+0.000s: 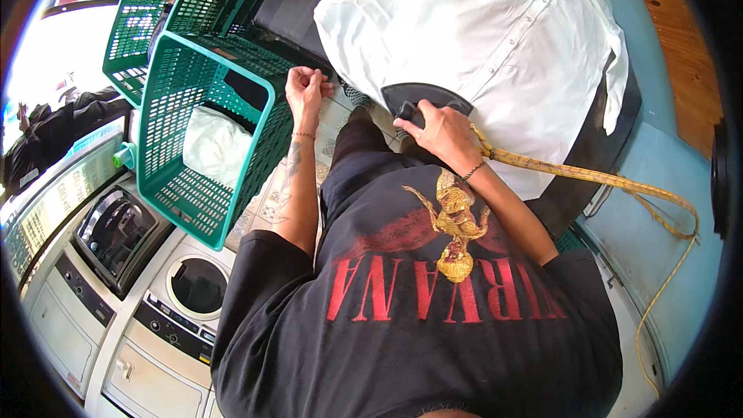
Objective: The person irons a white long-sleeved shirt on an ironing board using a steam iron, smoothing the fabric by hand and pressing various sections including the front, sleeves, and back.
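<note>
Spread over a dark padded ironing surface (pixel 293 3) is a white button-up shirt (pixel 441 23), its row of buttons running diagonally and one sleeve (pixel 616 90) hanging off the right side. My right hand (pixel 444 133) grips the handle of a black iron (pixel 426 94), which rests at the shirt's near edge. From the iron a cord in yellowish wrapping (pixel 557 168) runs off to the right. My left hand (pixel 307 84) is raised beside the ironing surface with fingers loosely curled; whether anything small is between them is unclear.
To my left stands a green perforated plastic basket (pixel 267 145) with folded white cloth (pixel 215 145) inside; more green baskets (pixel 136 23) are behind it. Washing machines (pixel 174 325) line the lower left. Dark clothes (pixel 58 122) lie by the window. A light-blue surface (pixel 656 186) borders the right.
</note>
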Demonstrator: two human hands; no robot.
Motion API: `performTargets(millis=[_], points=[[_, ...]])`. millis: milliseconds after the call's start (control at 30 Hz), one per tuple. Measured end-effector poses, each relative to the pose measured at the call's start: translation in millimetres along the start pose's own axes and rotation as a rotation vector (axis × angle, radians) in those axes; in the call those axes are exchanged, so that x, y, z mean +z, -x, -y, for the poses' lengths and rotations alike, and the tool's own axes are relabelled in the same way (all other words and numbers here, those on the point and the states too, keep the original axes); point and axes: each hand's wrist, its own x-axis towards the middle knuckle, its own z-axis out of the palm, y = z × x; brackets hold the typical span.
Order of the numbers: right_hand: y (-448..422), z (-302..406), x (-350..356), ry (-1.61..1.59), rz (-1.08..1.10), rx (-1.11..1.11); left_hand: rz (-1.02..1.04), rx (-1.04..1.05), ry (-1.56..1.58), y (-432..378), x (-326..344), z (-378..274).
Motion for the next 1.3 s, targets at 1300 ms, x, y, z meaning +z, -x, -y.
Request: performTargets(millis=[1300], points=[[-190, 107, -49, -0.186, 0.123, -0.032, 0.077, 0.51, -0.631, -158, -7, -137]])
